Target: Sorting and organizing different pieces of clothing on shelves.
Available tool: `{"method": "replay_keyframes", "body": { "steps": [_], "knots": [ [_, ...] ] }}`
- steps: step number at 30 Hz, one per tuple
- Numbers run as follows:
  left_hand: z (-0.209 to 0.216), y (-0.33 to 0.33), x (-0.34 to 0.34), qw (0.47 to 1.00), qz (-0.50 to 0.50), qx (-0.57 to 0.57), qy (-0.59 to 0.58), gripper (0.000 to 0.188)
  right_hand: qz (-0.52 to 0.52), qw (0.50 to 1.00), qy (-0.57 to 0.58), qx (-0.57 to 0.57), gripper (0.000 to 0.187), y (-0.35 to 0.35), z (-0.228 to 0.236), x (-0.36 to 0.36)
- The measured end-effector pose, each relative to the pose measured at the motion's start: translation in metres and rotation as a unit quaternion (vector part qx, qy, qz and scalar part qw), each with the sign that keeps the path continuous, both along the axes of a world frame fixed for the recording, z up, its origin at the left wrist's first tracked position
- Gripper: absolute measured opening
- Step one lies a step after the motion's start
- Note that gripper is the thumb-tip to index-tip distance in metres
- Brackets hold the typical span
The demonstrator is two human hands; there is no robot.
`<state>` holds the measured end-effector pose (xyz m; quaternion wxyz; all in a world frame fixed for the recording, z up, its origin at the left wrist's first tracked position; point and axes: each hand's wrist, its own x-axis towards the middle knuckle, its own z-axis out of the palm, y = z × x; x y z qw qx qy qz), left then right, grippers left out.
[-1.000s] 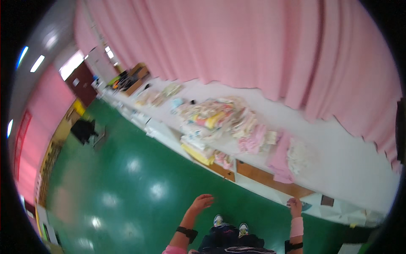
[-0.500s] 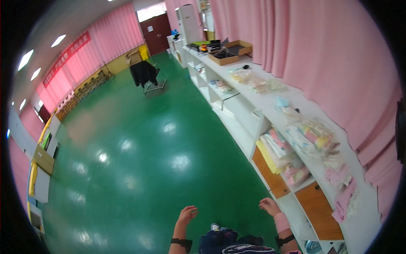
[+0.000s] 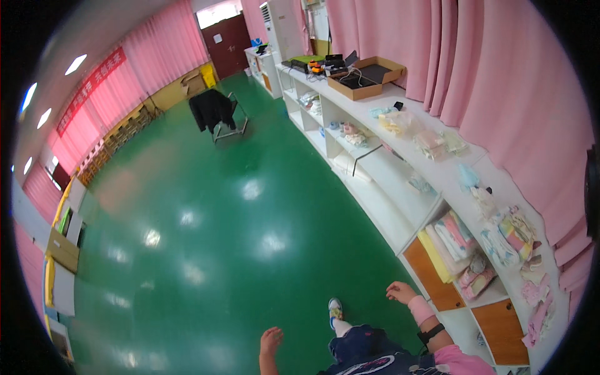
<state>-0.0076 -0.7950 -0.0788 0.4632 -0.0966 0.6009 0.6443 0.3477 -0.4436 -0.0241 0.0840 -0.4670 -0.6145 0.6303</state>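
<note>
My left hand [image 3: 271, 341] hangs over the green floor, low in the view, its fingers loosely bent with nothing in them. Further right, my right hand [image 3: 400, 292] is held out in front of the long white shelf unit [image 3: 381, 207], open and not touching it. A folded cloth pile in yellow, white and pink [image 3: 451, 240] fills the shelf compartment nearest that hand. On the unit's top lie folded baby clothes [image 3: 515, 232], a pink garment [image 3: 539, 312] and a light blue cloth [image 3: 467, 176]. Clear bags of clothes [image 3: 400, 123] lie farther along.
A metal-framed chair with a black jacket [image 3: 212, 111] stands ahead on the green floor [image 3: 206, 219]. Toward the unit's far end is an open cardboard box [image 3: 357, 94]. Pink curtains [image 3: 500, 106] hang along the right, and a dark red door [image 3: 226, 49] is at the back.
The view has moved forward along the unit, whose contents now appear farther right and sharper. My left hand sits lower, and a foot has stepped forward. Both hands remain without anything in them.
</note>
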Motion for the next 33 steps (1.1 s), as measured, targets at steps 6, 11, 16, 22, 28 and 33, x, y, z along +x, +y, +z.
{"method": "replay_keyframes", "body": {
  "steps": [6, 11, 16, 22, 28, 33],
  "knots": [
    [0.026, 0.123, -0.100, 0.997, -0.075, -0.024, -0.018, 0.027, -0.047, 0.999, -0.002, 0.009, 0.015, 0.114, -0.034, -0.104],
    [0.036, 0.246, -0.189, 0.991, -0.136, -0.003, 0.008, 0.026, -0.089, 0.995, -0.001, -0.043, 0.016, 0.174, -0.015, -0.173],
    [0.018, 0.394, -0.256, 0.957, -0.287, -0.036, 0.010, 0.026, -0.239, 0.967, -0.010, -0.091, 0.017, 0.235, -0.059, -0.175],
    [-0.063, 0.586, -0.292, 0.857, -0.502, -0.109, 0.049, 0.025, -0.414, 0.901, -0.086, -0.102, 0.016, 0.272, -0.094, -0.169],
    [-0.130, 0.798, -0.219, 0.606, -0.748, -0.069, 0.262, 0.022, -0.559, 0.822, -0.079, -0.071, 0.018, 0.318, -0.152, -0.140],
    [-0.178, 0.910, -0.094, 0.430, -0.761, 0.045, 0.484, 0.029, -0.641, 0.742, -0.189, 0.046, 0.029, 0.383, -0.234, -0.127]
  ]
}}
